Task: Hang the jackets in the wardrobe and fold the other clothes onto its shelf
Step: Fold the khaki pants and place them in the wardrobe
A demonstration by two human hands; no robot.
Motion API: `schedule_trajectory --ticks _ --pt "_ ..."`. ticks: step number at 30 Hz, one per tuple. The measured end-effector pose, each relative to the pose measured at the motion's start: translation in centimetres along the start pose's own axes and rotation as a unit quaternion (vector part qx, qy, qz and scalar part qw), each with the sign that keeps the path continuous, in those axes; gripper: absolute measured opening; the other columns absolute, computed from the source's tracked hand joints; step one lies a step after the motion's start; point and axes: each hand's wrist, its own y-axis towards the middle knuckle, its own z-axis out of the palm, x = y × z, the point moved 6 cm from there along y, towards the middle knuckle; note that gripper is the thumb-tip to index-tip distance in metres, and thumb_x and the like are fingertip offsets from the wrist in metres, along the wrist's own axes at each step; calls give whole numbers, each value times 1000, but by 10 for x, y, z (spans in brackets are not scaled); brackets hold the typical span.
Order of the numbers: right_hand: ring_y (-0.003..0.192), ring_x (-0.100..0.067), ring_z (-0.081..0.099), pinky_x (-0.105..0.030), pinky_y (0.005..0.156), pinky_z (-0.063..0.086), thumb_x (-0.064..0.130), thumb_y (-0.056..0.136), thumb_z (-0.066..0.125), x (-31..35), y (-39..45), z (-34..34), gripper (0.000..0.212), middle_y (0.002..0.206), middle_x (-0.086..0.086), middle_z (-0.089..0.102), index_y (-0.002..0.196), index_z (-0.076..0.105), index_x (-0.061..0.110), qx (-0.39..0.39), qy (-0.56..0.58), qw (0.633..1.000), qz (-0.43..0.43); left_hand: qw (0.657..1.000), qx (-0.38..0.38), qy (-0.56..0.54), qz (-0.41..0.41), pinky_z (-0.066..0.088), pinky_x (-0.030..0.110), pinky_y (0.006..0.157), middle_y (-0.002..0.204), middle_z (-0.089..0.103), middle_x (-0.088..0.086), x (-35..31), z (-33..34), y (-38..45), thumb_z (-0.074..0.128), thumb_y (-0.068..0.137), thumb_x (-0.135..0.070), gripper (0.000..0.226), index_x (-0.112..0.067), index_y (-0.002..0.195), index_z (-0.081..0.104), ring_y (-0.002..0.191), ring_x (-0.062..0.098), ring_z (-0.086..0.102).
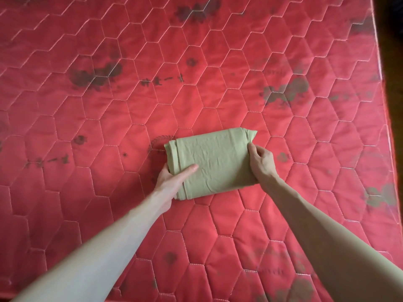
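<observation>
An olive-green garment (214,161), folded into a compact rectangle, lies on the red quilted mattress (152,94) a little right of centre. My left hand (172,177) grips its near-left edge, thumb lying on top and fingers tucked out of sight beneath the cloth. My right hand (262,162) holds the right edge, thumb on top near the far corner, fingers curled round the side. No jacket, wardrobe or shelf is in view.
The mattress has hexagon stitching and dark printed patches. Its right edge (386,105) runs along the frame's right side, with a dark gap beyond. Its near edge sits at the bottom left.
</observation>
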Motion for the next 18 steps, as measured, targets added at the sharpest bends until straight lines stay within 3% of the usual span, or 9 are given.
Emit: schedule_trajectory --ticks 3,5,8,10,13,18 --pt "67 -14 37 -34 63 31 44 107 41 3 -3 2 46 71 5 38 71 43 15 39 -18 999 28 1000 11 -27 -2 56 30 85 112 78 -11 7 0 -1 92 75 -33 58 -32 126 63 105 7 73" --pt "79 -13 48 -34 75 38 59 105 36 8 -8 1 51 85 6 51 92 57 14 71 -13 996 43 999 9 -43 2 57 35 91 114 78 -10 11 -1 -3 93 75 -32 59 -32 126 64 107 9 73" --pt "85 -13 49 -31 75 40 68 100 46 16 -21 -1 44 93 8 50 93 47 24 127 -5 991 50 998 18 -50 18 57 32 85 114 78 -9 7 -2 -10 91 77 -30 59 -30 128 63 106 9 74" --pt "92 -11 57 -30 74 46 67 93 60 18 -33 -4 44 103 8 57 101 48 25 156 6 986 51 998 22 -38 39 56 28 81 115 78 -9 -3 -4 -18 91 78 -30 59 -29 130 62 103 6 74" --pt "100 -10 63 -28 75 50 59 87 75 29 -55 -14 49 113 7 64 113 52 24 135 51 989 29 997 25 -21 69 56 28 84 114 78 -10 -25 -9 -35 92 76 -32 64 -29 133 62 101 4 74" --pt "97 -8 69 -25 74 56 44 82 86 61 -100 -39 50 114 2 69 110 54 17 91 130 987 -11 993 33 -4 116 56 30 90 113 78 -10 -70 -20 -88 92 76 -31 62 -28 130 62 103 5 74"
